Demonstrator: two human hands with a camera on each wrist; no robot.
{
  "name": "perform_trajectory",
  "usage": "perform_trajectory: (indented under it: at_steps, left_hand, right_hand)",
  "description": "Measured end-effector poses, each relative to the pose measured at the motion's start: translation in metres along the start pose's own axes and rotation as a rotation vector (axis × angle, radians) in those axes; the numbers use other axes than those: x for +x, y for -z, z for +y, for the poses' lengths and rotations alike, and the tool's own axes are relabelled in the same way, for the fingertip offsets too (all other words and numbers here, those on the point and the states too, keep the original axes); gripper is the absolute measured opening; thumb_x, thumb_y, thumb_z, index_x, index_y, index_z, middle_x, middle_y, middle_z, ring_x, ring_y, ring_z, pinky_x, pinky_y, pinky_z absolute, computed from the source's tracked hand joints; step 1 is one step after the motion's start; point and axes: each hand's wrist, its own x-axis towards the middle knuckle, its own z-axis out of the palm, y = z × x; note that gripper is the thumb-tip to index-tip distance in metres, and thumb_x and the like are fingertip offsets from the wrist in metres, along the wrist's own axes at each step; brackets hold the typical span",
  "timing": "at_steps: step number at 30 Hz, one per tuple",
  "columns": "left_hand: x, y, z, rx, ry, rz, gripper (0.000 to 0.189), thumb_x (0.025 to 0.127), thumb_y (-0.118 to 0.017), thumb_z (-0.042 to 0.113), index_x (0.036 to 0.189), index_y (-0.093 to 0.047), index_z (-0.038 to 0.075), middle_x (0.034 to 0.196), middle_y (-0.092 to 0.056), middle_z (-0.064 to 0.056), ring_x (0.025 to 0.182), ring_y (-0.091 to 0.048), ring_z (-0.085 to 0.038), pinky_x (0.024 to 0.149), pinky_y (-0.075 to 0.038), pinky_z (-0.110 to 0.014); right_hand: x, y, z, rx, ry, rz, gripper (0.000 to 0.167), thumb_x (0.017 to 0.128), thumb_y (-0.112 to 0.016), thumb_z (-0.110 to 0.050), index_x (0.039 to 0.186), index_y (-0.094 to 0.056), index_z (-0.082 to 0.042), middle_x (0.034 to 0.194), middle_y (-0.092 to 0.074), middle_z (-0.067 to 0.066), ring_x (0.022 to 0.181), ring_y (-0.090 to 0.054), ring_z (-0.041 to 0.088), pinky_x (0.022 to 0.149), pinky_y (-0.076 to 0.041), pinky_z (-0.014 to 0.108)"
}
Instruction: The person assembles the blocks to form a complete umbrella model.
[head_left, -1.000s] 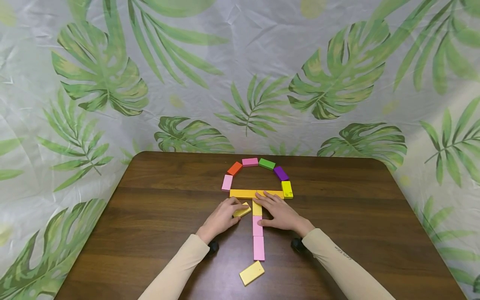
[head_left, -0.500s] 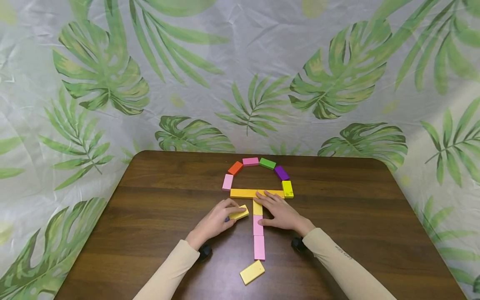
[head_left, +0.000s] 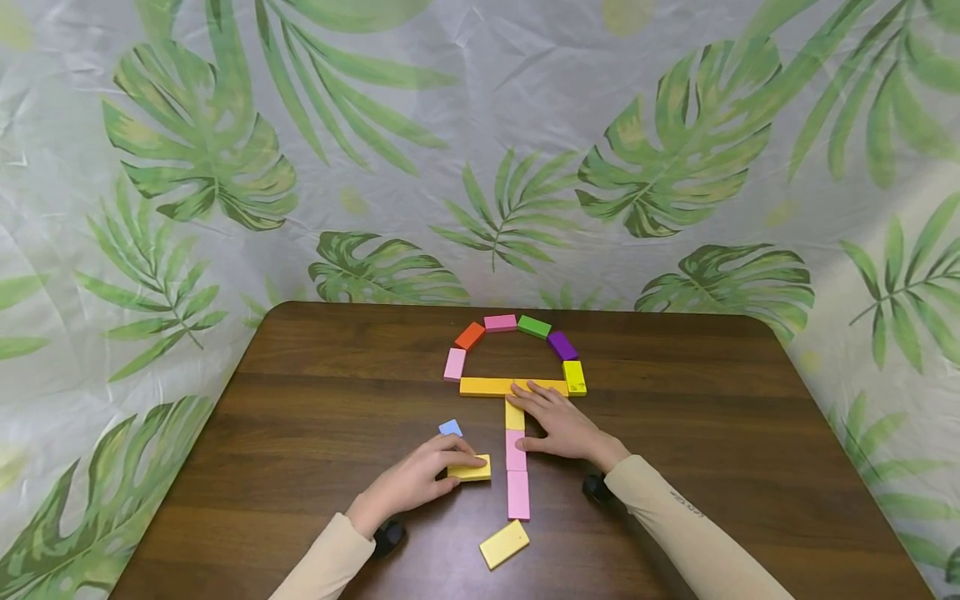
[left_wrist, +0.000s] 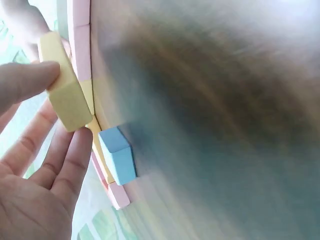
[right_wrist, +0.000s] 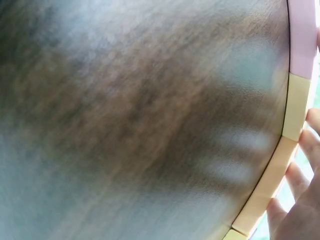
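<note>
My left hand (head_left: 412, 479) pinches a yellow block (head_left: 472, 469) between thumb and fingers, left of an upright line of blocks. In the left wrist view the thumb lies on one face of this yellow block (left_wrist: 65, 85), fingertips against the other. Just beyond the left hand a light blue block (head_left: 450, 427) is on the table, partly hidden in the head view. My right hand (head_left: 562, 423) rests with spread fingers on the orange bar (head_left: 483, 387) and the line below it. That line has a yellow block (head_left: 514, 415) above two pink blocks (head_left: 517, 495).
Over the bar curve a light pink block (head_left: 454, 364), a red-orange one (head_left: 470, 337), a pink one (head_left: 500, 323), a green one (head_left: 534, 327), a purple one (head_left: 562, 345) and a bright yellow one (head_left: 574, 377). Another yellow block (head_left: 504, 545) lies tilted on the wooden table (head_left: 315, 433).
The left hand has drawn the yellow block toward me and slightly left, away from the bar. The blue block has come into sight behind it. My right hand stays in place.
</note>
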Motion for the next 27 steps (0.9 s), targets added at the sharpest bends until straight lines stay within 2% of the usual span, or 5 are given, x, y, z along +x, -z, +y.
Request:
perform_trajectory:
  at_steps: [4, 10, 21, 27]
  left_hand:
    - [-0.008, -0.004, 0.001, -0.035, -0.02, -0.02, 0.035, 0.087, -0.066, 0.001, 0.12, -0.068, 0.011, 0.114, -0.058, 0.003, 0.108, -0.054, -0.013, 0.093, -0.044, -0.029]
    - [-0.017, -0.007, 0.003, -0.038, -0.061, -0.048, 0.039, 0.085, -0.066, -0.002, 0.121, -0.068, 0.012, 0.113, -0.06, 0.003, 0.107, -0.054, -0.012, 0.092, -0.045, -0.03]
    - [-0.03, -0.012, 0.005, -0.059, -0.069, -0.107, 0.045, 0.081, -0.065, -0.008, 0.121, -0.067, 0.013, 0.117, -0.062, 0.006, 0.11, -0.054, -0.011, 0.092, -0.044, -0.028]
    - [-0.032, -0.012, 0.004, -0.041, -0.096, -0.1, 0.043, 0.082, -0.066, -0.007, 0.12, -0.068, 0.013, 0.116, -0.063, 0.007, 0.108, -0.053, -0.01, 0.091, -0.044, -0.025]
  right_hand:
    - [0.0, 0.0, 0.0, 0.0, 0.004, 0.005, 0.077, 0.088, -0.061, -0.048, 0.149, -0.034, -0.01, 0.155, -0.026, 0.008, 0.143, -0.015, 0.033, 0.113, -0.01, 0.052]
    - [0.0, 0.0, 0.0, 0.001, 0.009, 0.009, 0.077, 0.089, -0.062, -0.047, 0.149, -0.034, -0.009, 0.155, -0.025, 0.008, 0.142, -0.016, 0.034, 0.113, -0.01, 0.052]
    - [0.0, -0.002, 0.002, -0.002, 0.012, 0.013, 0.076, 0.089, -0.062, -0.047, 0.149, -0.034, -0.01, 0.156, -0.025, 0.008, 0.143, -0.016, 0.033, 0.113, -0.01, 0.051]
    - [0.0, -0.001, 0.002, -0.005, 0.011, 0.01, 0.077, 0.089, -0.061, -0.048, 0.149, -0.034, -0.01, 0.155, -0.026, 0.008, 0.143, -0.016, 0.033, 0.113, -0.01, 0.051]
